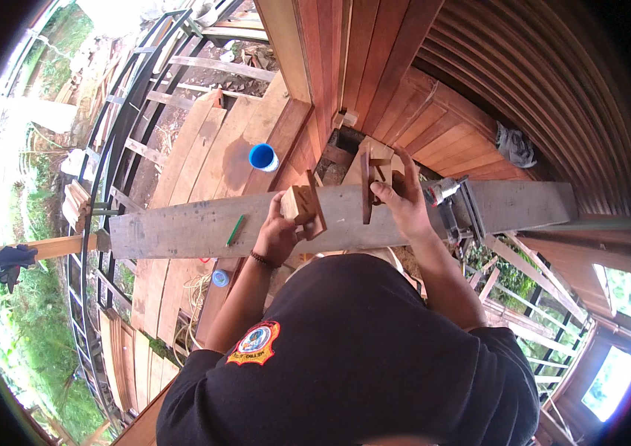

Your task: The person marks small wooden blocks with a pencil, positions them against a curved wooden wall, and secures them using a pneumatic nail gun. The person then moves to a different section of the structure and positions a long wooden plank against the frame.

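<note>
My left hand (pixel 276 239) grips a pale wooden block (pixel 297 205) with a flat dark-brown wood piece (pixel 317 212) along its right side. In my right hand (pixel 403 202) is a second pale wooden block (pixel 381 172), which has a dark slot or mark on it and a reddish-brown strip (pixel 366 187) on its left. The two blocks are held apart, dark sides facing each other, over a long grey plank (pixel 181 229). A green pencil (pixel 235 230) lies on the plank, left of my left hand. Some fingertips are hidden behind the blocks.
A metal clamp or tool (pixel 458 212) sits on the plank, right of my right forearm. Beyond the plank a blue cup (pixel 263 157) stands on the wooden boards (pixel 204 160). Reddish plank walls (pixel 375 59) rise ahead. A black railing (pixel 85 223) runs along the left.
</note>
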Motion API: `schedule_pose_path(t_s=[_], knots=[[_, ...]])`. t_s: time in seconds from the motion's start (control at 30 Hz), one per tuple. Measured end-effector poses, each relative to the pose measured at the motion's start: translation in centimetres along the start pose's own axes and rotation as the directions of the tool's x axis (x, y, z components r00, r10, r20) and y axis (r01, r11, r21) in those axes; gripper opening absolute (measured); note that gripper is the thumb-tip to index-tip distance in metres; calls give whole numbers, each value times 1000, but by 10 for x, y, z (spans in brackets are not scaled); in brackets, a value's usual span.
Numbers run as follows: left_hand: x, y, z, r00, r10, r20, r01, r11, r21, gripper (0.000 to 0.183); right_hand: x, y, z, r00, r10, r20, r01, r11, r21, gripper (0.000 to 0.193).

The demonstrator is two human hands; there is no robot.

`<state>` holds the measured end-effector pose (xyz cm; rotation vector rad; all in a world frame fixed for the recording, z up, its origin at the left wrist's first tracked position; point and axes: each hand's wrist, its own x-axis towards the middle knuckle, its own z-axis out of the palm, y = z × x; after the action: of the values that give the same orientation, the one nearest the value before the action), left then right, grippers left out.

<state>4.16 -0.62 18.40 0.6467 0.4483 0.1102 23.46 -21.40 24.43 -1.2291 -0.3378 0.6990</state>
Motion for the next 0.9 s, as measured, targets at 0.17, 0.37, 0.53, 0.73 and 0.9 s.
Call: schedule_pose_path(t_s=[0.17,0.37,0.53,0.73,0.9], knots=[[70,16,67,961,267,-67,-256,957,140,65,56,-8,-37,995,6,-101,-8,1000,-12,61],[191,56,106,928,362,-93,-328,908,261,61,144,-17,-78,998,-58,-36,59,998,16,74],[248,64,140,862,496,-102,-437,831,344,72,204,-34,-82,970,-233,-68,212,949,-233,64],[302,73,157,801,593,-85,-509,749,423,53,258,-35,-79,941,-310,-136,276,935,-224,63],[333,73,153,666,740,-90,-502,534,681,43,295,-27,-78,917,-363,-166,346,930,-127,71]])
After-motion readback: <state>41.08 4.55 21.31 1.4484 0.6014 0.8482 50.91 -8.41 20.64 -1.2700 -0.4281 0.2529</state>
